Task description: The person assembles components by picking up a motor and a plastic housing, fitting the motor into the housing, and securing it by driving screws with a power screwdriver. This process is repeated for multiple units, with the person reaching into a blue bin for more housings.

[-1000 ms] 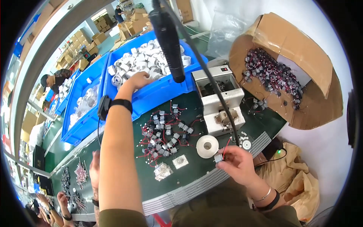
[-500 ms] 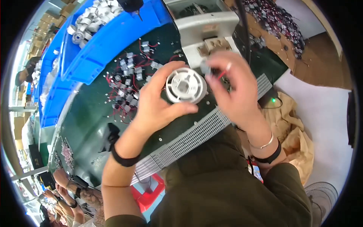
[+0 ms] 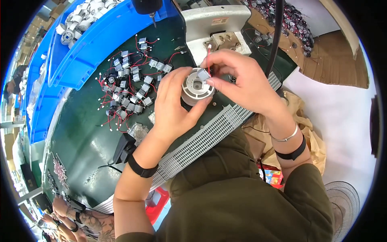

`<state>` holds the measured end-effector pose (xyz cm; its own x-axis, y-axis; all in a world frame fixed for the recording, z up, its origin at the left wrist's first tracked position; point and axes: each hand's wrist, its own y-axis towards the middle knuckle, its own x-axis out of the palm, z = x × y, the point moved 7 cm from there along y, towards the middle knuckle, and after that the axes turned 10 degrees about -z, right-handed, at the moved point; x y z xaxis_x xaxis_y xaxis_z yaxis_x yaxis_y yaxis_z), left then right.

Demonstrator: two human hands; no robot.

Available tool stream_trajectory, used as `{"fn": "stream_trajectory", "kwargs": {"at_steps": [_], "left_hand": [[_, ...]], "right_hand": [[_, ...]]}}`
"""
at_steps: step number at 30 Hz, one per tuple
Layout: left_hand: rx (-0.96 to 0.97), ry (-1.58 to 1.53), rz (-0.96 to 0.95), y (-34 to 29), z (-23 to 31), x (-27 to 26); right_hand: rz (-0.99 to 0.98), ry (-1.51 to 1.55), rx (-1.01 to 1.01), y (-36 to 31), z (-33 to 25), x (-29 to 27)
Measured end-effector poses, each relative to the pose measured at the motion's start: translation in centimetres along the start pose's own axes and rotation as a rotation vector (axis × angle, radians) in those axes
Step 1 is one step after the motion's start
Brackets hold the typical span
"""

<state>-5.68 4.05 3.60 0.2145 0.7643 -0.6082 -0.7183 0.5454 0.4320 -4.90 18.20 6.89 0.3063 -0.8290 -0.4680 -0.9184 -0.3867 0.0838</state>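
Left hand [image 3: 171,103]: I see it clamped around the white housing [image 3: 197,96].
Right hand [image 3: 246,82]: pinching the grey motor [image 3: 202,75] at the housing's opening.
Motor fit: not yet seated, I judge.
Loose motors [image 3: 136,76]: piled on the green table [image 3: 82,123].
Blue bin [image 3: 100,44]: holds further round parts [image 3: 84,24].

The round white housing looks smooth, matt plastic [image 3: 194,92].

The left hand [image 3: 174,101] hides one side of the white cup [image 3: 196,96] from me, the right hand [image 3: 238,80] some of the motor [image 3: 203,74]; the blue bin [image 3: 90,54] is cut off above.
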Motion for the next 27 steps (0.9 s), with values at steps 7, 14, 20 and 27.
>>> {"fn": "stream_trajectory", "kwargs": {"at_steps": [7, 14, 20, 27], "left_hand": [[-0.039, 0.133, -0.094, 0.4, -0.2, -0.6], [0.004, -0.057, -0.168, 1.0, -1.1, -0.2], [0.160, -0.027, -0.150, 1.4, -0.7, -0.8], [0.196, 0.160, 0.004, 0.5, 0.3, -1.6]], "right_hand": [[-0.082, -0.111, -0.090, 1.0, -0.9, -0.5], [-0.210, -0.523, -0.294, 1.4, -2.2, 0.8], [-0.399, -0.867, -0.408, 1.1, -3.3, 2.6], [-0.032, -0.349, -0.270, 3.1, -6.5, -3.5]]}}
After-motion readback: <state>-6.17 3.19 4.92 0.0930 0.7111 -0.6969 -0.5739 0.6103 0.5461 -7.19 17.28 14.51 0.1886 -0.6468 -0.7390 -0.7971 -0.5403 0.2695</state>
